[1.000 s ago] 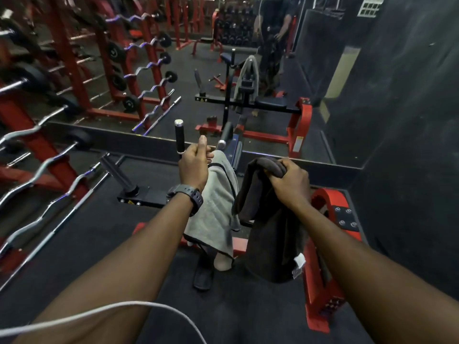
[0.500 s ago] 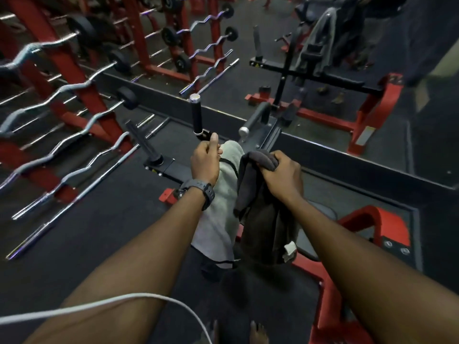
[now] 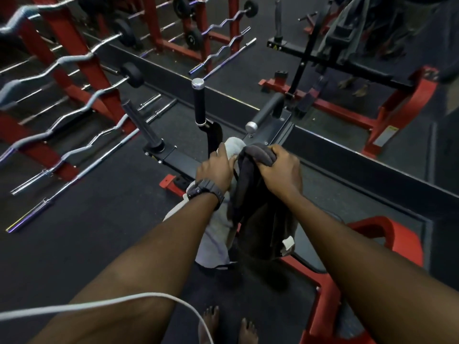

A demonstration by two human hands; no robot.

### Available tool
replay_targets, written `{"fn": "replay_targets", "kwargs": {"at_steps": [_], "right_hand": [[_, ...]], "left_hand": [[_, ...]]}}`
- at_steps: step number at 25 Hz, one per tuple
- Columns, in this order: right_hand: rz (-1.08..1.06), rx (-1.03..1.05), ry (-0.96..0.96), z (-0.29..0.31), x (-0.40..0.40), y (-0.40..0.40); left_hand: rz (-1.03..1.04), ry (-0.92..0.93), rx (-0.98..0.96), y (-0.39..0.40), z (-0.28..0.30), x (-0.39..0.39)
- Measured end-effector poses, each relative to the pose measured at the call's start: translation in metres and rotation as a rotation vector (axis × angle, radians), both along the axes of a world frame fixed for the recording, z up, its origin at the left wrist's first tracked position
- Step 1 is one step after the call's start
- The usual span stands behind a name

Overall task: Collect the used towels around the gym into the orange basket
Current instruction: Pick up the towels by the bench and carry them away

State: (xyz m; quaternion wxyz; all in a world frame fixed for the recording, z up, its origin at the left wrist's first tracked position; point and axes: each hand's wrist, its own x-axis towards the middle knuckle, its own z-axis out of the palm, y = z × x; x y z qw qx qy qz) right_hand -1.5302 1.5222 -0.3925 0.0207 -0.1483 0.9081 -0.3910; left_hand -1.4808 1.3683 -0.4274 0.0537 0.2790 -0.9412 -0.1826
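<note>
Light grey towel (image 3: 216,234); dark grey towel (image 3: 265,227); red rack (image 3: 82,63); black floor (image 3: 82,232).

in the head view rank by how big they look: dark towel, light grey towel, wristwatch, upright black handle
1. dark towel
2. light grey towel, partly hidden by the left arm, so this ranking is unsure
3. upright black handle
4. wristwatch

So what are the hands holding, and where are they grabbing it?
The left hand grips the light grey towel at its top end. The right hand holds the dark towel bunched at its top. Both towels hang down.
</note>
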Motion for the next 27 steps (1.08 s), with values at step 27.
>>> {"fn": "replay_targets", "kwargs": {"at_steps": [27], "right_hand": [[0.703,-0.86,0.296,0.388,0.24,-0.265]], "left_hand": [[0.656,1.236,-0.244,-0.161,0.441,0.398]]}}
